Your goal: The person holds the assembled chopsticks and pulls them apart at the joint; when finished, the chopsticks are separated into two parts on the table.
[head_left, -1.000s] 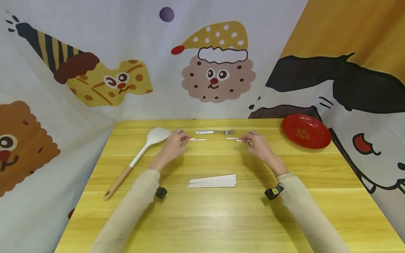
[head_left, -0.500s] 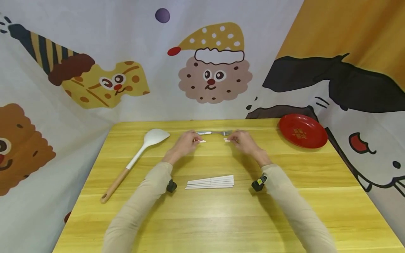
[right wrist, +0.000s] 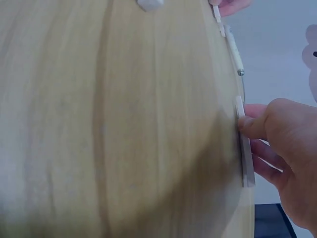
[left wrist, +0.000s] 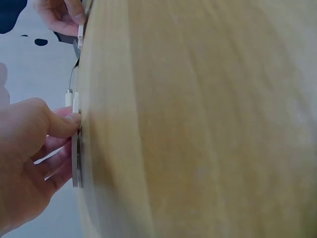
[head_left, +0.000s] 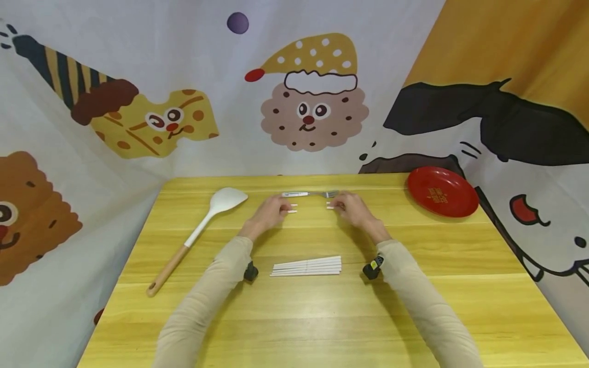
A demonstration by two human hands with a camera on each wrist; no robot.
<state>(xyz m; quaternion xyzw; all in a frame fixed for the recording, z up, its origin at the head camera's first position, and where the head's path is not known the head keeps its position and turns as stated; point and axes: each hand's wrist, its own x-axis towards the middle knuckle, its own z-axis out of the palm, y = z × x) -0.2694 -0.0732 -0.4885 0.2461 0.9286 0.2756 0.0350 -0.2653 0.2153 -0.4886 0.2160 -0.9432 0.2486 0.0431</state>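
Note:
In the head view my left hand (head_left: 272,210) is at the back of the table, pinching thin white sticks whose two ends (head_left: 292,211) stick out past the fingertips. Opposite it, my right hand (head_left: 353,208) pinches similar white sticks, their ends (head_left: 330,207) pointing toward the left hand. Thumb and fingers grip a stick (left wrist: 75,166) close over the wood in the left wrist view. The right wrist view has the thumb on a stick (right wrist: 247,166), fingers behind it. Just beyond both hands lies a fork (head_left: 295,194) with a white handle.
A row of several white sticks (head_left: 306,267) lies mid-table, nearer the person. At left rests a white turner (head_left: 227,198) with a wooden handle, slanting toward the front. The red plate (head_left: 425,191) sits at the back right, before a printed cloth (head_left: 221,163).
Both hands have moved inward, toward each other, along the table's back, keeping their sticks. Over the last half second they barely move; the left hand's stick ends now show slightly apart.

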